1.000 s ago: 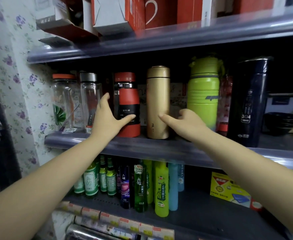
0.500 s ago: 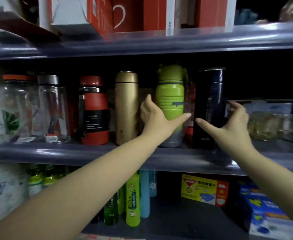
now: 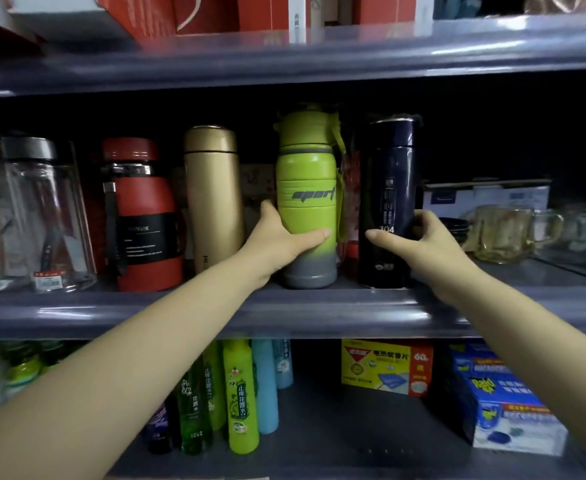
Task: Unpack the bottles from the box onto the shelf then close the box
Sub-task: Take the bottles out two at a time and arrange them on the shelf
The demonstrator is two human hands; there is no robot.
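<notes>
A row of bottles stands upright on the middle shelf (image 3: 187, 310). My left hand (image 3: 277, 237) wraps the lower part of the green sport bottle (image 3: 306, 188). To its right, my right hand (image 3: 419, 242) grips the dark blue flask (image 3: 388, 174), thumb across its front. Left of the green bottle stand a gold flask (image 3: 212, 188), a red bottle with a black band (image 3: 142, 216) and clear glass bottles (image 3: 32, 216). No unpacking box is in view.
Glass mugs (image 3: 503, 233) and a flat box sit on the same shelf at the right. The upper shelf holds red and white cartons (image 3: 187, 12). Below are green and blue spray bottles (image 3: 239, 393), a yellow mosquito-mat box (image 3: 385, 367) and a blue box (image 3: 499, 400).
The view has shifted right along the shelf. My left hand went from the red bottle to the green one and closed on it; my right hand went to the dark blue flask and closed on it.
</notes>
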